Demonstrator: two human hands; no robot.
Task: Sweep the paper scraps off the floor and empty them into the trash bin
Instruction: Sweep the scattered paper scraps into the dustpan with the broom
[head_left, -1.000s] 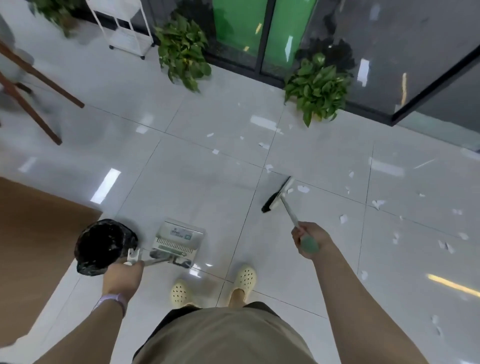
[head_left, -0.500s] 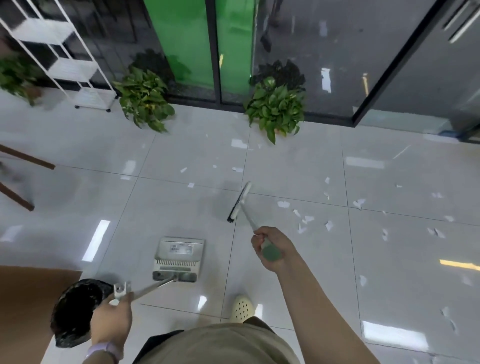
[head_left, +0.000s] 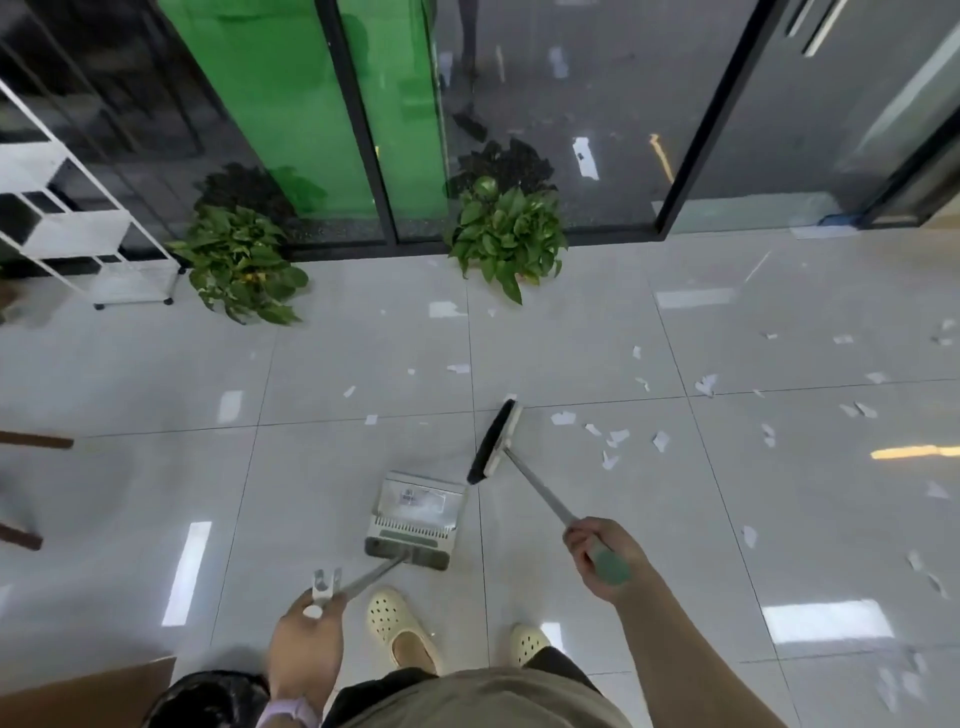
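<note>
Head view: small white torn paper scraps (head_left: 618, 436) were scattered flat on the glossy grey floor tiles (head_left: 571, 353); a green-gripped broom (head_left: 493, 441) was gripped by the right hand (head_left: 597, 558), a grey dustpan (head_left: 418, 514) handle by the left hand (head_left: 306, 639).

Glossy tile floor (head_left: 571, 545), metal broom (head_left: 540, 493) shaft w/ plastic grip, paper scraps (head_left: 615, 436).

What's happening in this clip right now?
A person is sweeping paper scraps off a tiled floor. The right hand grips the broom, its head down just ahead of the dustpan, which the left hand holds by its long handle. Most scraps still lie scattered to the right; the trash bin sits by the person's left side.
</note>
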